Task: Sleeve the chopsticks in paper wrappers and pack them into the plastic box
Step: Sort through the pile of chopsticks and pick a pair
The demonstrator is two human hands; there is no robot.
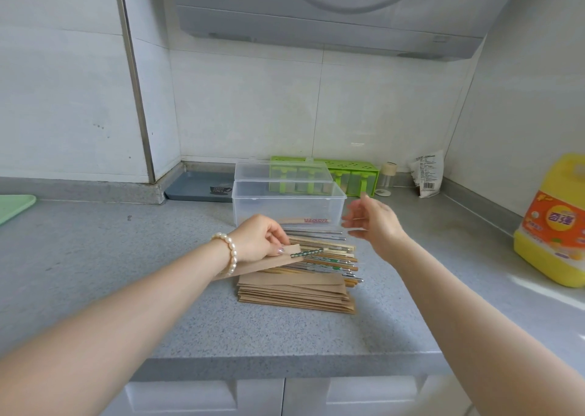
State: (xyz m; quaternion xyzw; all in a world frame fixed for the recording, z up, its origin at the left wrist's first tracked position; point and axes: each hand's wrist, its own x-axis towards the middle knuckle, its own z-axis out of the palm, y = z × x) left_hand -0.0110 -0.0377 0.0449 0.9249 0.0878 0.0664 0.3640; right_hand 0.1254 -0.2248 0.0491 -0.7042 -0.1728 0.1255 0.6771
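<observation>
On the speckled grey worktop [126, 289] the left hand [258, 241] pinches a brown paper wrapper [269, 262] with a green-patterned chopstick [311, 252] poking out of its mouth, so this pair looks only partly sleeved. Just right of it lie the pile of loose mixed chopsticks [329, 257] and the stack of flat brown paper wrappers [294, 292], while the clear plastic box [286, 205] behind seems to hold only one sleeved pair, so most of the job remains. The right hand [370, 222] hovers beside the box, fingers spread and holding nothing.
</observation>
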